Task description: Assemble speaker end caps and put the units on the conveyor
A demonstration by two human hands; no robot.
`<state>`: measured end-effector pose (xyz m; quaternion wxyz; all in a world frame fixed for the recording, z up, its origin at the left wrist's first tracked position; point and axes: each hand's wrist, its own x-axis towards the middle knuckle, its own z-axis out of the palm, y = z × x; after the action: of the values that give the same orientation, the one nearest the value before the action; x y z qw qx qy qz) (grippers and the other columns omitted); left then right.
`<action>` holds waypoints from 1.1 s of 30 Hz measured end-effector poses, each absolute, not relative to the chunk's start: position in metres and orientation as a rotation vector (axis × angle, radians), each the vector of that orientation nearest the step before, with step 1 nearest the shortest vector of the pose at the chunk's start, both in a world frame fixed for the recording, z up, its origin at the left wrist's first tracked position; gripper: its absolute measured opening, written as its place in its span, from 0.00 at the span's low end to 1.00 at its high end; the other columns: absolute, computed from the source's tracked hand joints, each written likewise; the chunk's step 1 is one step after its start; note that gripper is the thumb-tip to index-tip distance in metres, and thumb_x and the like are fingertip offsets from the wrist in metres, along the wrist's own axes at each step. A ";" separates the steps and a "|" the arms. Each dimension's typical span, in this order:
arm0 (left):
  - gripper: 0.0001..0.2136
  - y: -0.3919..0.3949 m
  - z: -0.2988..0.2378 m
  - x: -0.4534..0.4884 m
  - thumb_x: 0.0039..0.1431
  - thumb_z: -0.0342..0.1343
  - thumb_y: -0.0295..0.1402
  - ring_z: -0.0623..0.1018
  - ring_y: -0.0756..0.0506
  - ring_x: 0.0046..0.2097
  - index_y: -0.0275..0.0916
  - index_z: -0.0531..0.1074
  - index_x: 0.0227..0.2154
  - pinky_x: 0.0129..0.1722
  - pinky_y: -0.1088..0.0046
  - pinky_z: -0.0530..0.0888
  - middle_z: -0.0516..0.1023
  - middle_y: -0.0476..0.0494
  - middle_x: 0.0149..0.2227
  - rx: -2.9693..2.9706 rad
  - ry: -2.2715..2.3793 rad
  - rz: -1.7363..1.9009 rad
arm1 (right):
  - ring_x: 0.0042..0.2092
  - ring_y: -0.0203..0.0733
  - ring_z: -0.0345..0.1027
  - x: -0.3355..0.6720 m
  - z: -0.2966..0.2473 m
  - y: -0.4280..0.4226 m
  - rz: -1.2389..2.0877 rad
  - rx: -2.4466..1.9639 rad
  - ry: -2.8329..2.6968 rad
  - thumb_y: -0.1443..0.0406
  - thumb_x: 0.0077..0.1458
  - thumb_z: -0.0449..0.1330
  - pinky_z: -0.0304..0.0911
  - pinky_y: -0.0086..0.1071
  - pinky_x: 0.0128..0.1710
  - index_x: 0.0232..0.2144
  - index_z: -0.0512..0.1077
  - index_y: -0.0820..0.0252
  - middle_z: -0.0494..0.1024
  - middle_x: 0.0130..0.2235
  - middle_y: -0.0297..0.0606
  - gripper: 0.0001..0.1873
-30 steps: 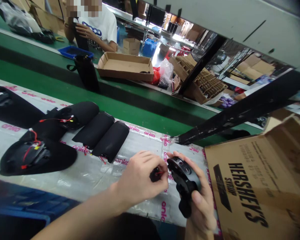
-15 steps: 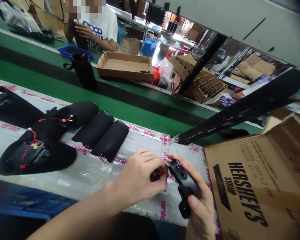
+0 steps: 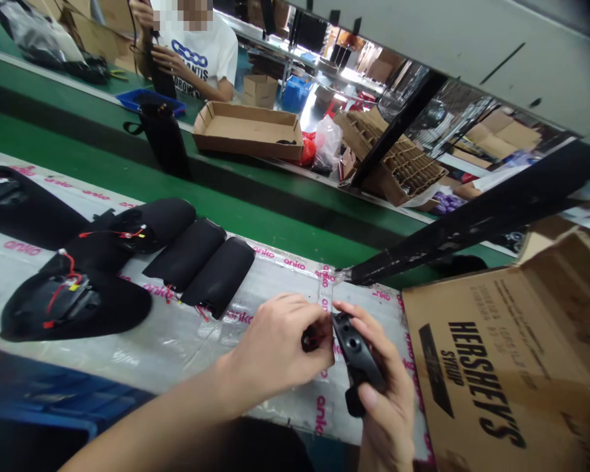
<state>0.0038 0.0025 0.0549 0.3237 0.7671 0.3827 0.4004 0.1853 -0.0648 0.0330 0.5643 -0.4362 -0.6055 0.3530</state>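
Two bare hands meet low in the view; the left hand point(image 3: 273, 347) is clenched around a small dark piece point(image 3: 309, 341), which its fingers mostly hide, so its shape is hard to make out, and a thin red wire point(image 3: 318, 339) shows at its edge; just beside it, the right hand point(image 3: 386, 410) grasps a black plastic housing point(image 3: 358, 351) with round holes in its face; the thumb lies across its lower part, a stubby end point(image 3: 354, 401) pokes out below, and the fingers cover the far side; the housing sits over the film-covered worktop point(image 3: 128, 354), though whether it touches the surface is hard to tell; pink "aniko" print runs across the clear plastic film point(image 3: 255, 295); left of the hands lie two plain black padded pieces point(image 3: 211, 269), side by side, and black shells with loose red wires point(image 3: 69, 305); another black shell point(image 3: 14, 203) is cut off by the frame edge; right of the hands stands a Hershey's Syrup carton point(image 3: 491, 373), also cut off; beyond a green conveyor belt point(image 3: 128, 160) sit a brown cardboard tray point(image 3: 246, 134) and a black cylinder point(image 3: 163, 141); a co-worker in a white T-shirt point(image 3: 196, 59) holds a tall black object point(image 3: 157, 72), partly hidden by their hand point(image 3: 167, 59).
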 end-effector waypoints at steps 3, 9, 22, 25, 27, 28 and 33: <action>0.08 0.004 0.056 0.005 0.55 0.63 0.20 0.78 0.46 0.36 0.40 0.73 0.29 0.41 0.68 0.72 0.80 0.52 0.31 2.014 0.976 1.019 | 0.72 0.61 0.65 0.178 0.031 -0.062 0.941 -1.057 -1.241 0.53 0.70 0.61 0.58 0.58 0.73 0.66 0.74 0.48 0.74 0.70 0.42 0.26; 0.06 0.002 0.051 -0.009 0.64 0.66 0.24 0.82 0.43 0.44 0.40 0.78 0.40 0.50 0.64 0.75 0.86 0.49 0.40 1.984 0.863 1.075 | 0.69 0.63 0.69 0.171 0.025 -0.061 1.074 -1.006 -0.976 0.53 0.72 0.58 0.59 0.62 0.72 0.68 0.71 0.49 0.71 0.71 0.46 0.27; 0.05 -0.003 0.042 -0.016 0.67 0.64 0.24 0.84 0.42 0.48 0.41 0.77 0.41 0.58 0.62 0.77 0.86 0.46 0.42 1.983 0.816 1.222 | 0.76 0.67 0.58 0.189 0.038 -0.060 1.169 -1.008 -1.357 0.47 0.68 0.59 0.53 0.65 0.75 0.74 0.65 0.48 0.65 0.75 0.43 0.37; 0.06 -0.005 0.041 -0.027 0.65 0.64 0.24 0.82 0.41 0.58 0.41 0.78 0.41 0.62 0.64 0.77 0.82 0.40 0.55 1.923 0.813 1.139 | 0.76 0.62 0.58 0.189 0.045 -0.064 1.100 -1.055 -1.470 0.47 0.68 0.62 0.55 0.58 0.76 0.73 0.65 0.46 0.67 0.75 0.40 0.36; 0.06 -0.006 0.039 -0.033 0.65 0.64 0.23 0.82 0.41 0.61 0.42 0.79 0.39 0.64 0.65 0.76 0.79 0.41 0.59 1.900 0.834 1.071 | 0.74 0.60 0.63 0.187 0.046 -0.065 1.044 -1.065 -1.506 0.50 0.68 0.65 0.65 0.53 0.72 0.74 0.63 0.44 0.68 0.74 0.40 0.37; 0.06 -0.006 0.037 -0.035 0.65 0.63 0.23 0.82 0.42 0.60 0.42 0.79 0.38 0.63 0.65 0.77 0.79 0.41 0.60 1.892 0.846 1.049 | 0.73 0.60 0.65 0.186 0.044 -0.066 1.009 -1.073 -1.509 0.50 0.67 0.67 0.70 0.51 0.69 0.74 0.63 0.43 0.69 0.74 0.41 0.38; 0.09 -0.009 0.030 -0.030 0.63 0.63 0.21 0.84 0.42 0.57 0.41 0.80 0.41 0.59 0.67 0.80 0.80 0.41 0.57 1.856 0.872 1.071 | 0.71 0.64 0.65 0.172 0.028 -0.067 0.749 -1.241 -1.527 0.46 0.55 0.77 0.64 0.60 0.71 0.74 0.63 0.44 0.69 0.72 0.46 0.50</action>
<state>-0.0299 -0.0087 0.0296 0.4023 0.7345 0.3452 0.4237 0.1724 -0.0674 0.0282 0.4954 -0.5120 -0.6300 0.3091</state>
